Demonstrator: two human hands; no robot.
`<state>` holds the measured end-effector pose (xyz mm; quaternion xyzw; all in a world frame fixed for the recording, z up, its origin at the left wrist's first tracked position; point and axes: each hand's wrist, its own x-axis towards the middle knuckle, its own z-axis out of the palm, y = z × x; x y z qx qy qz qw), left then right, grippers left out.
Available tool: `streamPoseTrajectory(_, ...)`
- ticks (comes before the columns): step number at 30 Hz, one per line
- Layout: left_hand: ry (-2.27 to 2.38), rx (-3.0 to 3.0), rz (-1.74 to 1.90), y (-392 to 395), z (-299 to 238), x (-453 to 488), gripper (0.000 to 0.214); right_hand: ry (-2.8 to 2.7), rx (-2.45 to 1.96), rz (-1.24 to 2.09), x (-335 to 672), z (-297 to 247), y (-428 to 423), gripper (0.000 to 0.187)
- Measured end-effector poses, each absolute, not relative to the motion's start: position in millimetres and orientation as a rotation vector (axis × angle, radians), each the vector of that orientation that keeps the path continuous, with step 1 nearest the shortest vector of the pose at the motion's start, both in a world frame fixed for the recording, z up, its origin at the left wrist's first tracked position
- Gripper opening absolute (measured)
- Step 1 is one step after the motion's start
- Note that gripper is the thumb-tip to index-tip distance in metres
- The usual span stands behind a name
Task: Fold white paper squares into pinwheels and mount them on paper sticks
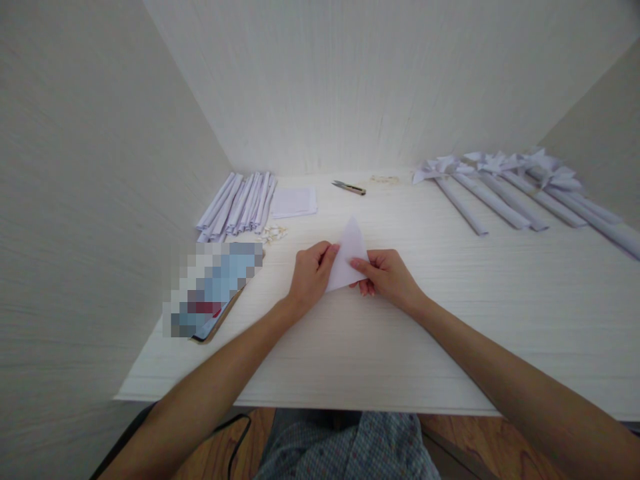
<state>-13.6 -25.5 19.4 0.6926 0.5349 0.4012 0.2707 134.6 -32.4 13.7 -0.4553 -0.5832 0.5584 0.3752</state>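
A white sheet folded into a triangle (349, 257) stands a little off the white desk (450, 320) at its middle. My left hand (311, 275) pinches its left edge, fingers closed on the paper. My right hand (387, 277) grips the lower right edge with thumb on top. The triangle's tip points away from me.
Several rolled paper sticks (240, 203) lie at the back left beside a stack of white squares (294, 201) and small rubber bands (273, 233). A thread snip (349, 188) lies at the back. Finished paper flowers on stems (505, 190) fan out at right. A phone (215, 290) lies at left.
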Motion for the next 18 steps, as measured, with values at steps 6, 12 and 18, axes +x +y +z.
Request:
streamPoseTrajectory(6, 1.446, 1.879, 1.08, -25.6, 19.5, -13.8, 0.036, -1.486, -1.188, 1.425, 133.7, 14.9, -33.1, 0.036)
streamPoseTrajectory(12, 1.442, 1.867, 1.072, -25.3, 19.7, -13.4, 0.034, -1.468, -1.174, 1.437, 132.9, 14.8, -32.4, 0.036)
streamPoseTrajectory(18, 1.418, 1.839, 1.111, -22.2, 21.2, -13.2, 0.032, -1.444, -1.139, 1.483, 131.6, 15.5, -34.3, 0.038)
